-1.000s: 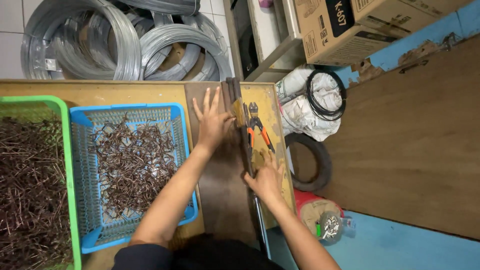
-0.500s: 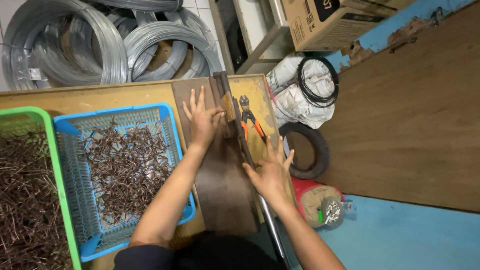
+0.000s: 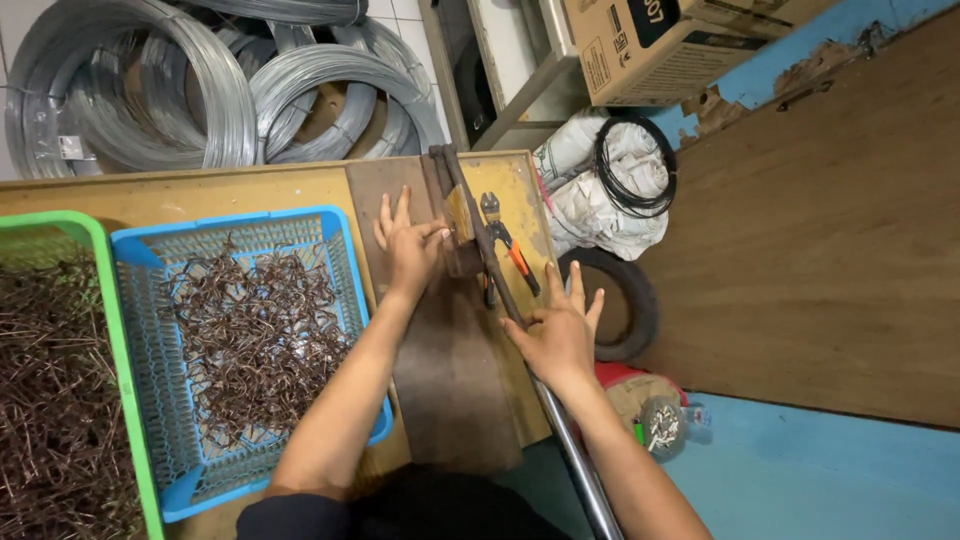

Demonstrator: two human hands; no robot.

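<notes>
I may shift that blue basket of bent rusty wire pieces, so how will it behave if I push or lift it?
The blue basket is probably heavy for its size, since bent wire pieces cover its floor. Its thin mesh walls may flex when lifted. The pieces look tangled, so they would likely move as a clump rather than spill singly.

A long dark metal lever bar [image 3: 492,262] lies along the right side of the workbench, its shiny handle end running toward the person. Its rusty bending jig [image 3: 452,225] (flat, brownish) sits on a dark steel plate [image 3: 450,370].
</notes>
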